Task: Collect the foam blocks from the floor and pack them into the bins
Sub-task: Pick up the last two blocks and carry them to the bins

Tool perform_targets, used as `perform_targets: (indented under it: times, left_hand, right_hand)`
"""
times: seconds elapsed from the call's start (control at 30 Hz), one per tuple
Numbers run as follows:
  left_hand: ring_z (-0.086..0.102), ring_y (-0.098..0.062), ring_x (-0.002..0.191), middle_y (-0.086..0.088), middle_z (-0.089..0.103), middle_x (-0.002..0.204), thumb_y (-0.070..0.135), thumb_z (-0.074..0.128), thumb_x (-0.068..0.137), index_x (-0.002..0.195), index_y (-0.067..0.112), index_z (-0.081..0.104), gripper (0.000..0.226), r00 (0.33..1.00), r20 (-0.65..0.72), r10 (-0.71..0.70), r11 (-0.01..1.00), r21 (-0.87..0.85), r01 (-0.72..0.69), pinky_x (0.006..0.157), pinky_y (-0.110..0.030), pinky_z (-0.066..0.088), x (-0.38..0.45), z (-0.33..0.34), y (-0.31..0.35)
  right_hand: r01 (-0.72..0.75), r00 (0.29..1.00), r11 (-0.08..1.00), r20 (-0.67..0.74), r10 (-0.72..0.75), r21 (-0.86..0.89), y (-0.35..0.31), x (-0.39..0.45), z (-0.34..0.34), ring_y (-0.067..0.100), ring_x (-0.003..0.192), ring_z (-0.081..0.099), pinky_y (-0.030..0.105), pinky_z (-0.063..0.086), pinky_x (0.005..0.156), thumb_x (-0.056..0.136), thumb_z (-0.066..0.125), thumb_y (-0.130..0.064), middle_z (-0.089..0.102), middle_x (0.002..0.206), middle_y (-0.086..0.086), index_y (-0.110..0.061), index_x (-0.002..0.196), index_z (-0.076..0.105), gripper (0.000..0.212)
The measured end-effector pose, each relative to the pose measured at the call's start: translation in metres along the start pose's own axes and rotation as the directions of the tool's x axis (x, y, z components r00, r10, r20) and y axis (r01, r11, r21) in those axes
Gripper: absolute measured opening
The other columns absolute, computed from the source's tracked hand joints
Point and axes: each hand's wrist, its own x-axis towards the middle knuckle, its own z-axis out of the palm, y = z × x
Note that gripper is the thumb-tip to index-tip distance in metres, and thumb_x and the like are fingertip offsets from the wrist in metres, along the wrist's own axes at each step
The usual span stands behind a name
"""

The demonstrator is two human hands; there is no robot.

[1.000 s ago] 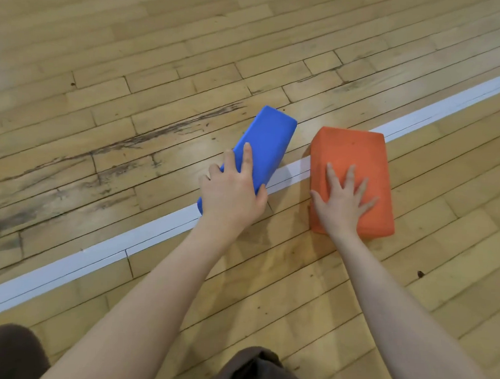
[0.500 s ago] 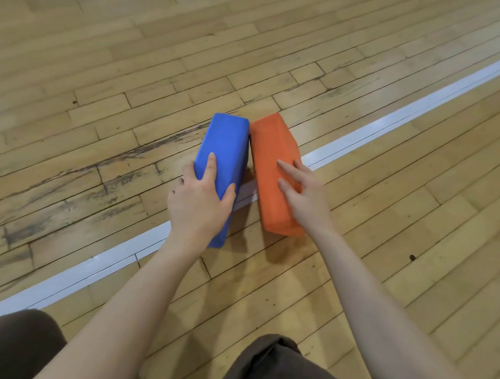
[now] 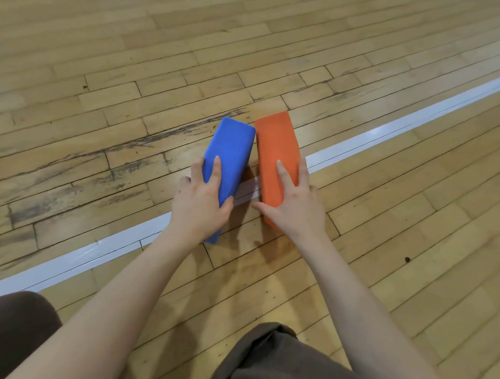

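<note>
Foam blocks first: the blue block point(image 3: 228, 157) and the orange block point(image 3: 275, 153) now stand on their long edges side by side at the middle of the floor point(image 3: 383, 222), far ends almost touching, near ends a little apart. A second ago both lay flat and well separated across the white line point(image 3: 387, 131); you have tipped them up and drawn them together, which in my judgement readies the pair to be lifted as one.

Your left hand point(image 3: 200, 204) grasps the blue block's near end, thumb on the inner face and fingers over the top and outer side. Your right hand point(image 3: 292, 207) clasps the orange block's near end the same way.

No bin is in view, so you will have to look up to find one. The white line runs from 8 o'clock to 2 o'clock beneath the blocks. Your brown-trousered knees point(image 3: 265, 357) sit at 6 and 8 o'clock. A small dark speck point(image 3: 407, 259) lies at 4 o'clock. Nothing visible blocks a lift.
</note>
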Motion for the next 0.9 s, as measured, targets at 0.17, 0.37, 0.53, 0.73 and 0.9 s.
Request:
perform_targets:
  times: [0.17, 0.37, 0.53, 0.73, 0.9]
  left_hand:
    - [0.043, -0.032, 0.119, -0.005, 0.023, 0.152, 0.040, 0.057, 0.087, 0.145, 0.024, 0.033, 0.065, 0.998, -0.065, -0.006, 0.989, -0.150, -0.004, 0.081, -0.037, 0.045, -0.002, -0.005, -0.008]
    - [0.040, -0.023, 0.129, -0.004, 0.029, 0.149, 0.037, 0.061, 0.085, 0.139, 0.025, 0.044, 0.058, 0.979, -0.179, -0.097, 0.936, -0.350, 0.029, 0.088, -0.035, 0.043, -0.003, -0.033, -0.015]
    - [0.041, -0.018, 0.128, -0.001, 0.031, 0.149, 0.037, 0.063, 0.083, 0.138, 0.028, 0.046, 0.058, 0.983, -0.139, -0.122, 0.931, -0.360, 0.064, 0.084, -0.035, 0.047, -0.037, -0.118, -0.018]
    - [0.040, -0.019, 0.130, -0.001, 0.029, 0.151, 0.038, 0.064, 0.082, 0.136, 0.027, 0.048, 0.057, 0.993, -0.077, -0.086, 0.943, -0.329, 0.056, 0.081, -0.036, 0.048, -0.087, -0.252, 0.008]
    - [0.042, -0.022, 0.128, -0.002, 0.032, 0.149, 0.035, 0.067, 0.080, 0.134, 0.025, 0.051, 0.057, 0.999, -0.032, -0.044, 0.956, -0.292, 0.033, 0.079, -0.037, 0.049, -0.134, -0.374, 0.042]
  right_hand:
    - [0.013, 0.999, 1.000, -0.051, -0.012, 0.023, -0.009, 0.002, 0.003, 0.037, 0.117, 0.043, 0.041, 0.046, 0.088, 0.083, 0.056, -0.049, 0.002, 0.159, 0.002, -0.032, 0.147, 0.024, 0.073]
    - [0.043, 0.998, 0.993, -0.055, -0.037, 0.106, -0.038, 0.007, -0.031, 0.035, 0.115, 0.045, 0.038, 0.044, 0.085, 0.085, 0.057, -0.044, 0.005, 0.159, -0.003, -0.034, 0.145, 0.032, 0.066]
    - [0.062, 0.997, 0.969, -0.054, -0.051, 0.240, -0.072, -0.034, -0.097, 0.029, 0.124, 0.044, 0.040, 0.046, 0.092, 0.083, 0.061, -0.043, 0.007, 0.159, -0.010, -0.036, 0.143, 0.036, 0.065]
    - [-0.034, 0.999, 0.945, 0.011, 0.032, 0.325, -0.121, -0.094, -0.213, 0.022, 0.131, 0.039, 0.042, 0.045, 0.096, 0.084, 0.062, -0.042, 0.007, 0.158, -0.013, -0.036, 0.143, 0.036, 0.065]
    - [-0.077, 0.997, 0.935, 0.040, 0.067, 0.346, -0.157, -0.160, -0.318, 0.026, 0.124, 0.043, 0.040, 0.046, 0.094, 0.086, 0.060, -0.041, 0.001, 0.158, -0.015, -0.042, 0.147, 0.018, 0.074]
